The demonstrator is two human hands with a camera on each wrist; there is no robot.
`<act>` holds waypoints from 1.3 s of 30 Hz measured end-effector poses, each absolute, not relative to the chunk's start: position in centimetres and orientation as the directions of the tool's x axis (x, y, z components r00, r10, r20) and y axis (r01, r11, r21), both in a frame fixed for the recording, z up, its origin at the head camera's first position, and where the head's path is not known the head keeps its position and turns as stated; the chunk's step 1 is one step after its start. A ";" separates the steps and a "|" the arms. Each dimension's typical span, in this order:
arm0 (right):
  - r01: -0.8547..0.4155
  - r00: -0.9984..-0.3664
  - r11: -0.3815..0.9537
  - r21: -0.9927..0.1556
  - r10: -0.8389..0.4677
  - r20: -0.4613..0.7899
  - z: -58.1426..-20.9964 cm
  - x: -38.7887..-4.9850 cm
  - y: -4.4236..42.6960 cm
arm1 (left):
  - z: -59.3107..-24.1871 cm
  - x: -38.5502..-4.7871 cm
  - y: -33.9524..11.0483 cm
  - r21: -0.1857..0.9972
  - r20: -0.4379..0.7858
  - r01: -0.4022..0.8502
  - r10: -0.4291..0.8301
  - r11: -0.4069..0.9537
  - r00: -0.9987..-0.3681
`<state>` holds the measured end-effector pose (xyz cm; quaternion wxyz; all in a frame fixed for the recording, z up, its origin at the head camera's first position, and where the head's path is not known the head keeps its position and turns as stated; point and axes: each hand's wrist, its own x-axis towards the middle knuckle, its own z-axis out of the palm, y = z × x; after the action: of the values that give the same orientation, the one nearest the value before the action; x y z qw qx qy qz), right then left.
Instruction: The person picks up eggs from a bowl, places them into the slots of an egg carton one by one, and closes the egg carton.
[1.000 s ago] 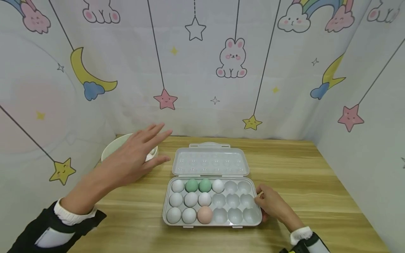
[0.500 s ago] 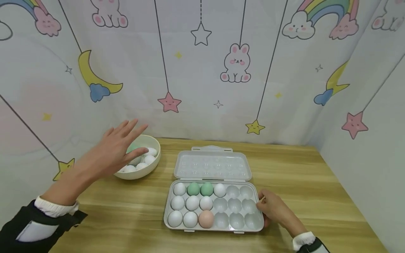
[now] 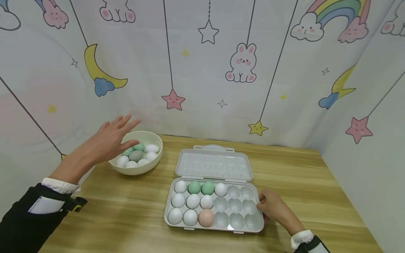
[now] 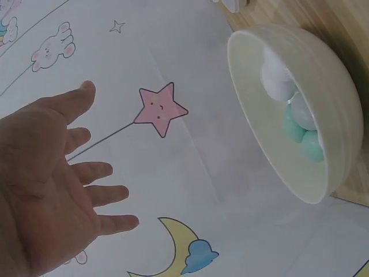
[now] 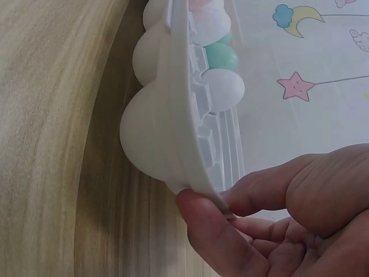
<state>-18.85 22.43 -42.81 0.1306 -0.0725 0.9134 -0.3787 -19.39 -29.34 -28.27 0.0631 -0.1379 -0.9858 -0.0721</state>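
Observation:
My right hand [image 3: 278,208] pinches the right edge of an open egg tray [image 3: 235,205] between thumb and fingers. In the right wrist view, thumb and fingertips [image 5: 199,216] close on the tray's rim [image 5: 199,138]. White eggs [image 3: 193,201], two green eggs [image 3: 207,188] and one pink egg [image 3: 206,218] fill the left part; the cups to the right hold nothing. My left hand [image 3: 109,140] hovers at the left side of a cream bowl [image 3: 136,171], fingers spread and holding nothing. In the bowl lie white eggs [image 3: 152,149], green eggs [image 3: 138,147] and a grey egg [image 3: 135,155].
The tray's lid [image 3: 214,164] lies folded back behind it. Both containers stand on a wooden table [image 3: 294,182]. A printed white cloth [image 3: 202,77] hangs along the back and sides.
My left hand has drawn left, off the bowl's front, so more of the eggs inside show. My right hand keeps its grip on the tray, and the head view has shifted slightly.

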 end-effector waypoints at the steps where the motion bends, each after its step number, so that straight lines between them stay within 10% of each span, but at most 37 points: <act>1: -0.030 -0.955 0.699 -0.714 -0.232 -0.186 -42.8 -18.8 22.4 | -28.5 -19.7 -29.6 0.127 0.141 0.283 0.265 0.951 -0.954; 39: -0.063 -0.950 0.655 -0.753 -0.269 -0.155 -42.8 -18.6 22.5 | -40.8 -31.3 -27.8 0.282 -0.058 0.150 0.173 0.948 -0.983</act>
<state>-18.60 22.54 -42.82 0.1276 -0.0921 0.9008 -0.4047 -31.27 -27.84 -40.82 -0.0408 -0.0820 -0.9860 -0.1395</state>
